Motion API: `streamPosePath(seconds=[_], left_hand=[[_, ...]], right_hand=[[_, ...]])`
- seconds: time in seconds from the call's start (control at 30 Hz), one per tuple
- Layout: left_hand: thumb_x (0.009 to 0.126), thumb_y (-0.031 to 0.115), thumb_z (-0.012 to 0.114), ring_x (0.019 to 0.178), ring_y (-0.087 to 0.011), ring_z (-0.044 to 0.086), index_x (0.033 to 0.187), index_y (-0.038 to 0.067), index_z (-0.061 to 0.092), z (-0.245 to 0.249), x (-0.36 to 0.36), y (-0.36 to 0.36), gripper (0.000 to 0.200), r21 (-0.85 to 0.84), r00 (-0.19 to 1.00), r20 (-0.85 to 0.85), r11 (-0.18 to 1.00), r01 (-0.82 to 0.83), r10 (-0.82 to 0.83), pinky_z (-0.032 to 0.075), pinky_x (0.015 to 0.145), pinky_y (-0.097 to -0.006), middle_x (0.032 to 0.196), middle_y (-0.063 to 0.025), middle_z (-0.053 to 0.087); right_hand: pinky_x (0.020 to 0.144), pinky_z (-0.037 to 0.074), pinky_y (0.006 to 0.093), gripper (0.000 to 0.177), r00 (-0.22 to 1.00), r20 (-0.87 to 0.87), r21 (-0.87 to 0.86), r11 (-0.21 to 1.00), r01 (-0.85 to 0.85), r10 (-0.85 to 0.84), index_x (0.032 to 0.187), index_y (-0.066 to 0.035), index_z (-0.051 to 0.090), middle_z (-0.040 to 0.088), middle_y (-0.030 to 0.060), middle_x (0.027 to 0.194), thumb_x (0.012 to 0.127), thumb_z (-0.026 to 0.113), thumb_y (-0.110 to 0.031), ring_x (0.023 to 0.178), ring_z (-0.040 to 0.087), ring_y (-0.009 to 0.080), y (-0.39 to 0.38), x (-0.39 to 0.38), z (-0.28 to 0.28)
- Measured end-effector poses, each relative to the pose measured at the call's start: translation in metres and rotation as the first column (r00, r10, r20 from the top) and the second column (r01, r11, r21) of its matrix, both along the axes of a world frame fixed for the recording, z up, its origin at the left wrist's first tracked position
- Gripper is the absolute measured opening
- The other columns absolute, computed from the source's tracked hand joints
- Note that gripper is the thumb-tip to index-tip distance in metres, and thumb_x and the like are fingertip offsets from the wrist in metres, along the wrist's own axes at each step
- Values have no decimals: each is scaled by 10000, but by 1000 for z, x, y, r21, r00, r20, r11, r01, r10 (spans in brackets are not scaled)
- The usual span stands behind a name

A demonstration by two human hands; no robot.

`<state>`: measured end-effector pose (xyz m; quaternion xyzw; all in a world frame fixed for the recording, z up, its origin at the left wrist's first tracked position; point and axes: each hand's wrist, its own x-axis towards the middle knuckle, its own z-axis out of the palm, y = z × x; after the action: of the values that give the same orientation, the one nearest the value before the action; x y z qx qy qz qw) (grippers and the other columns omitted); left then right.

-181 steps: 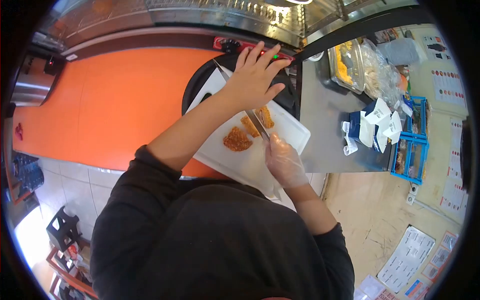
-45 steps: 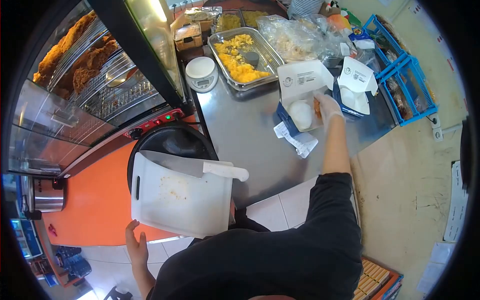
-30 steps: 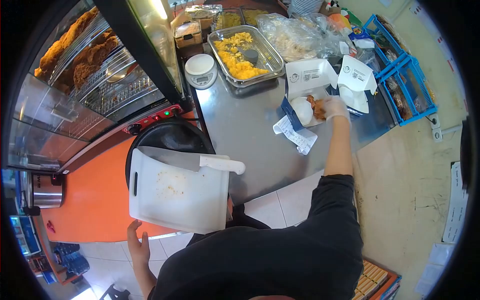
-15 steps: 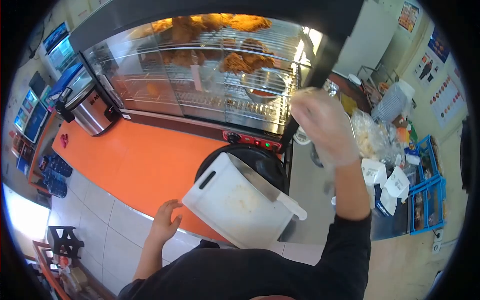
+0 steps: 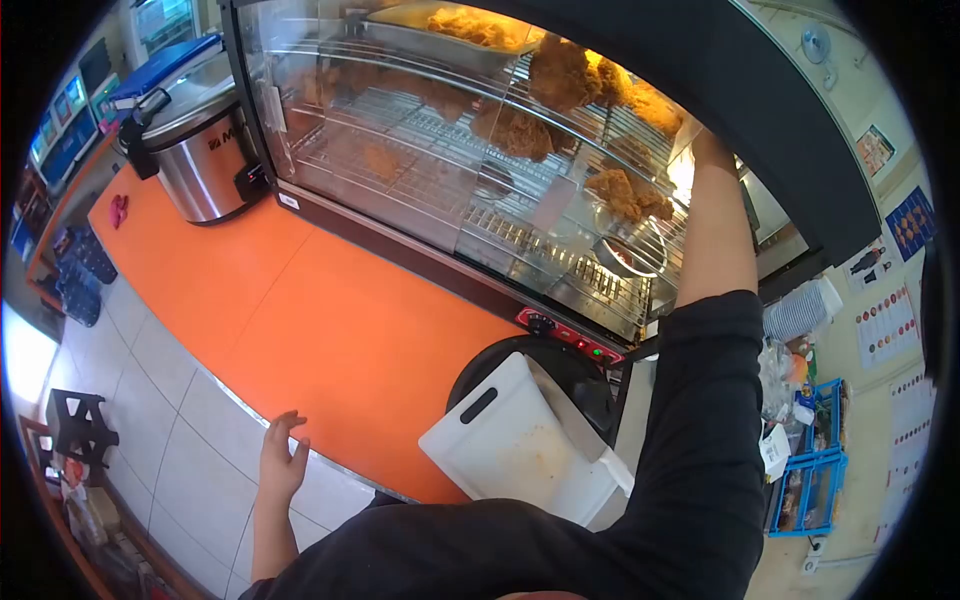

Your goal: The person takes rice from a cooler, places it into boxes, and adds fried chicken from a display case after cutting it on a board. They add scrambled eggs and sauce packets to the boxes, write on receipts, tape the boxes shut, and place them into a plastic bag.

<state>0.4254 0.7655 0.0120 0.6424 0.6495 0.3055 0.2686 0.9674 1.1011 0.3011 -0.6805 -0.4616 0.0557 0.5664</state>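
My right hand (image 5: 690,145), in a clear plastic glove, reaches through the side of the heated glass display cabinet (image 5: 400,235), near the upper rack. Its fingers are blurred and partly hidden, so what they touch cannot be made out. Closest to it are pieces of fried chicken (image 5: 565,75) on the rack. My bare left hand (image 5: 283,455) hangs at the edge of the orange counter (image 5: 290,320), fingers apart and holding nothing. A white cutting board (image 5: 510,435) rests on a round black lid or tray, with a white-handled knife (image 5: 570,410) along its right side.
A steel rice cooker (image 5: 205,150) stands at the counter's far left. Inside the cabinet, a metal bowl (image 5: 630,255) sits on the lower rack. Blue crates (image 5: 815,475) and stacked cups (image 5: 800,305) are on the right. A black stool (image 5: 80,430) stands on the tiled floor.
My right hand has gone from outside the cabinet's right side into it, toward the upper rack. The view has shifted right and closer to the cabinet. My left hand stays open.
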Motion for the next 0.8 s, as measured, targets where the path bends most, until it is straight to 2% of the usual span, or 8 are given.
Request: streamPosePath(seconds=[0.2, 0.33, 0.5, 0.57, 0.63, 0.67, 0.73, 0.8], left_hand=[[781, 35, 567, 1148, -330, 459, 1051, 41, 550, 21, 54, 75, 271, 151, 949, 125, 951, 271, -290, 384, 950, -390, 1191, -157, 512], [785, 56, 583, 1155, -324, 452, 1063, 49, 555, 57, 122, 114, 280, 318, 846, 141, 833, 453, -514, 379, 956, -391, 1200, -138, 513], [793, 75, 584, 1119, -316, 476, 1119, 52, 523, 101, 193, 151, 332, 503, 713, 208, 699, 508, -669, 386, 942, -389, 1193, -148, 515], [798, 98, 585, 1090, -311, 494, 1157, 40, 494, 118, 217, 170, 374, 456, 700, 375, 778, 431, -608, 395, 927, -379, 1178, -164, 519], [798, 98, 588, 1088, -291, 499, 1206, 14, 458, 133, 237, 194, 436, 425, 772, 336, 819, 387, -539, 405, 915, -355, 1168, -169, 523], [794, 98, 594, 1080, -275, 507, 1222, 5, 447, 137, 256, 207, 461, 420, 745, 405, 832, 363, -529, 409, 909, -346, 1157, -165, 531], [790, 102, 601, 1066, -252, 519, 1243, -9, 433, 133, 282, 236, 495, 441, 679, 500, 833, 335, -538, 412, 904, -332, 1144, -157, 544], [790, 113, 604, 1053, -237, 528, 1254, -19, 425, 120, 298, 250, 515, 483, 608, 537, 804, 346, -585, 412, 903, -323, 1140, -148, 551]], right_hand=[[695, 489, 328, 331, 838, -433, 313, 927, -205, 332, 1019, -105, 562, 571, 84, 970, 839, 576, -382, 824, 533, 201, -29, -15, 14], [560, 540, 288, 235, 608, -608, 485, 845, -225, 511, 934, -113, 583, 610, 51, 841, 841, 608, -328, 666, 571, 150, -69, -28, 26], [669, 542, 295, 231, 778, -449, 282, 896, -343, 439, 992, -30, 568, 597, 81, 920, 885, 555, -234, 851, 585, 176, -97, 11, -13], [761, 519, 303, 284, 853, -350, 232, 918, -320, 386, 1087, 15, 524, 586, 105, 1009, 878, 555, -175, 978, 568, 204, -127, 14, -31], [875, 436, 286, 389, 757, -509, 322, 906, -276, 411, 1174, -11, 491, 539, 88, 1083, 833, 607, -156, 1032, 514, 142, -214, -49, -25], [871, 429, 305, 403, 787, -502, 251, 931, -264, 358, 1164, -15, 494, 549, 84, 1065, 812, 629, -158, 1023, 519, 156, -257, -55, -52], [872, 409, 331, 396, 892, -451, -161, 986, -50, -28, 1090, -48, 526, 567, 70, 1019, 748, 690, -162, 975, 533, 179, -320, -87, -85], [800, 443, 278, 297, 798, -552, -220, 881, -419, 242, 967, -34, 548, 570, 35, 950, 736, 709, -130, 885, 547, 125, -354, -78, -169]])
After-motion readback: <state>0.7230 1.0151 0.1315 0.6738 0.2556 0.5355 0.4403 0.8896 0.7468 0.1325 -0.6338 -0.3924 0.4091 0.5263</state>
